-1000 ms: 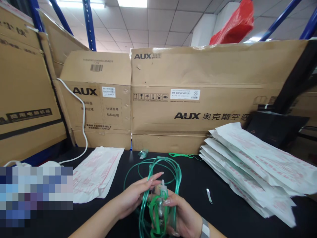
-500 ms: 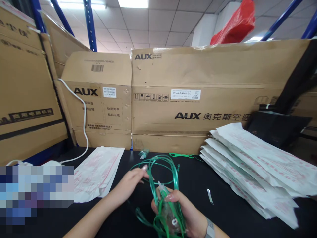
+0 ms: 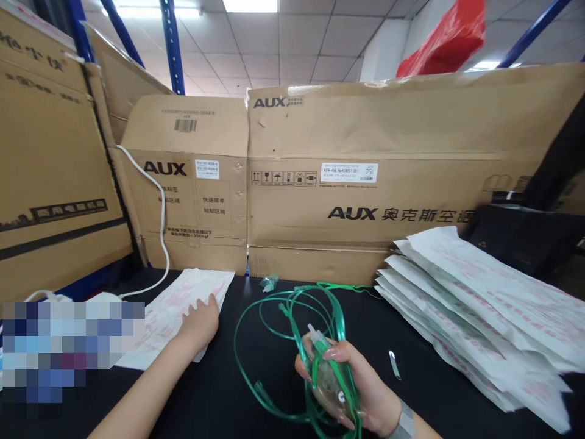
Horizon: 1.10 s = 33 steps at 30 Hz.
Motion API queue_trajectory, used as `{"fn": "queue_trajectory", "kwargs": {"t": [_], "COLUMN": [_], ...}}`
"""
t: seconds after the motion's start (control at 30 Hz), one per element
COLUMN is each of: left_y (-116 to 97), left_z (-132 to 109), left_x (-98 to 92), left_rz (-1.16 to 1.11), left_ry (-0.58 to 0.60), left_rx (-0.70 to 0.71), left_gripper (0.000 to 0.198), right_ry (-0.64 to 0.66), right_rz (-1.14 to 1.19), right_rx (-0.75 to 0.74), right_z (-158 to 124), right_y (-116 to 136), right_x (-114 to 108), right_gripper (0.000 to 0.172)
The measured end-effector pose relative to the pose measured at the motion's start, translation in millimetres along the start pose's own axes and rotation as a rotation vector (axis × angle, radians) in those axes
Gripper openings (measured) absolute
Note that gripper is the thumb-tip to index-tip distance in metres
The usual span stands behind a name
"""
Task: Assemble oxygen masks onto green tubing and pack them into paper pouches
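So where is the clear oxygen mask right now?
In the head view, the clear oxygen mask sits in the right hand, low and right of centre, tangled in green tubing.

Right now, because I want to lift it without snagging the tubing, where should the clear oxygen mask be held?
Hold the clear oxygen mask by its rounded body, coming from the right and underneath, as the right hand does. The curved shell sits in the palm, while the green tubing hangs in loose loops and offers no firm hold.
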<state>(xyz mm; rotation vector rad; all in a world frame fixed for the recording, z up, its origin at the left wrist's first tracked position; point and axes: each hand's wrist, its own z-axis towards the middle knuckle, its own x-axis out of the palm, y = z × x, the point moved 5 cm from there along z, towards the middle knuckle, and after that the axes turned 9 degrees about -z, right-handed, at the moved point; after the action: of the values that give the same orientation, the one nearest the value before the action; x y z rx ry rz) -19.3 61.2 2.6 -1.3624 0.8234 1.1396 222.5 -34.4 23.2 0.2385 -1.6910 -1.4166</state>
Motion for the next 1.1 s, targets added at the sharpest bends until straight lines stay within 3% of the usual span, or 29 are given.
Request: {"fn": "queue_trajectory", "kwargs": {"t": [0.13,0.3,0.33,0.4,0.5,0.57,0.63,0.7,0.83,0.97,1.1], "left_y": [-7,-18,-21,-32,-38,-30,-19,-14,-31,-51,-55], "left_z": [-6,-16,-17,-19,-19,-16,-14,-16,-36,-65,-72], "left_x": [-17.6,-62.0,-68.8,-76.1,-63.8,-45.7,-29.9,-26.7,-37.6,-22.2,-6.3], "left_rz": [0.017,-0.005,-0.025,-0.145,-0.261,-0.223,-0.189,-0.202,-0.355,-0.352,-0.304], "left_ry": [-0.018,-0.152,-0.173,-0.184,-0.027,0.129,0.287,0.338,0.378,0.656,0.687], "left_rx": [0.074,0.102,0.139,0.343,0.610,0.590,0.484,0.412,0.470,0.469,0.478], "left_gripper": [0.049,0.037,0.037,0.032,0.026,0.035,0.049,0.051,0.050,0.093,0.084], "right_ry": [0.013,0.026,0.028,0.025,0.012,0.004,0.008,0.011,0.024,0.037,0.020], "right_rz": [0.041,0.074,0.070,0.060,0.049,0.041,0.039,0.038,0.050,0.073,0.067], "right_rx": [-0.026,-0.066,-0.079,-0.101,-0.109,-0.095,-0.075,-0.065,-0.067,-0.061,-0.060], "right_z": [-2,-5,-6,-6,-6,-6,-5,-5,-5,-5,-6], "right_y": [9,23,25,29,30,28,25,23,22,21,21], "right_x": [-4,-5,-5,-5,-5,-5,-6,-6,-6,-6,-7], "right_gripper": [0.016,0.016,0.016,0.016,0.016,0.016,0.016,0.017,0.016,0.015,0.016]}}
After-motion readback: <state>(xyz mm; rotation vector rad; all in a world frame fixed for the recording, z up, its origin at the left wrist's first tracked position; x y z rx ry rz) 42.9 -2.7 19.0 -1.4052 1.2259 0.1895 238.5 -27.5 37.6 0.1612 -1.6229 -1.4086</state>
